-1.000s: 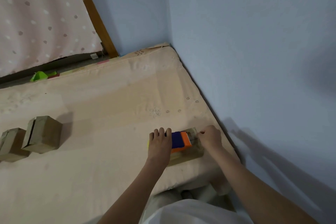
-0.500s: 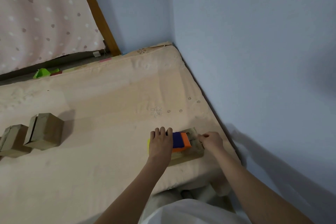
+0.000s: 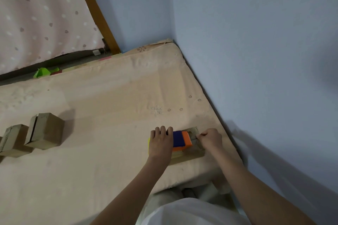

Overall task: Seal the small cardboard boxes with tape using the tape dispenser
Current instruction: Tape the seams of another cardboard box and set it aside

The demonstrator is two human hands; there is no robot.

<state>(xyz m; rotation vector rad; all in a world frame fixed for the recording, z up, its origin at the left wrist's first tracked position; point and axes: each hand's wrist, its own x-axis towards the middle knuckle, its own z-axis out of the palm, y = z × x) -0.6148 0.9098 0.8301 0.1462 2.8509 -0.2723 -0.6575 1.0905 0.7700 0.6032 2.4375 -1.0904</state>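
Observation:
A small cardboard box (image 3: 194,157) lies on the mattress near its right front corner. On top of it sits a blue and orange tape dispenser (image 3: 182,139). My left hand (image 3: 161,142) grips the dispenser's left end, fingers curled over it. My right hand (image 3: 210,139) is just right of the dispenser, fingertips pinching the tape end at the box's right top edge. Two more cardboard boxes (image 3: 44,131) (image 3: 12,139) stand at the left.
The beige mattress (image 3: 109,100) fills the view, pushed against a blue wall (image 3: 256,51) on the right. A green object (image 3: 43,72) lies in the gap behind the mattress, under a dotted pink curtain (image 3: 36,14) and a wooden post (image 3: 97,12).
My right hand has slid slightly down and toward the dispenser, and its fingers now pinch at the box's edge. The left hand and dispenser have stayed put.

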